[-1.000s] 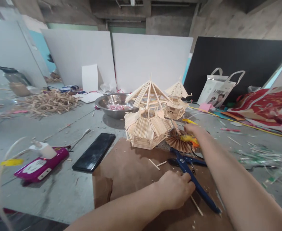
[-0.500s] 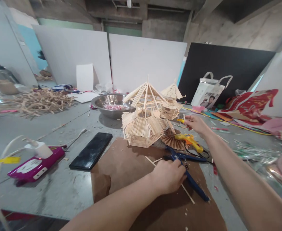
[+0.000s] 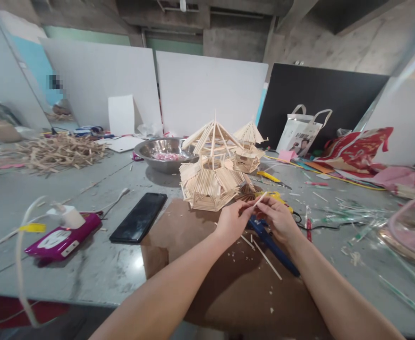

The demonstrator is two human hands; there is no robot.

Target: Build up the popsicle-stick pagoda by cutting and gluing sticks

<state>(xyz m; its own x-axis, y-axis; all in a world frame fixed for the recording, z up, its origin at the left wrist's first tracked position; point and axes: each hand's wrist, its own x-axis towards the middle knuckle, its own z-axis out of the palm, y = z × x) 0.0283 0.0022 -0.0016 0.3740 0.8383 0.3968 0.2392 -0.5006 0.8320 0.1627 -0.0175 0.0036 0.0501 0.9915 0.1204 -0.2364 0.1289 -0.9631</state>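
Observation:
My left hand (image 3: 233,218) and my right hand (image 3: 277,216) meet over the brown board (image 3: 193,278), fingertips closed on a short, thin wooden stick (image 3: 260,199). Beneath my right hand lie blue-handled pliers (image 3: 276,248), partly hidden by it. Just behind its fingers, a yellow glue gun (image 3: 285,204) is mostly covered. A pavilion model built of wooden sticks (image 3: 210,186) stands beyond my left hand, and a smaller stick model (image 3: 249,146) is behind it. Loose sticks (image 3: 268,260) and small chips lie on the board below my hands. Further back rests a yellow utility knife (image 3: 269,176).
At left are a black phone (image 3: 139,218) and a purple power strip (image 3: 63,238) with a white plug and cable. A steel bowl (image 3: 165,163) and a heap of wooden sticks (image 3: 63,151) sit farther back. Plastic wrappers (image 3: 352,215) litter the right side.
My right hand has left the utility knife and moved toward me, joining my left hand. My left hand has risen off the pliers area. The stick is now between both hands' fingertips.

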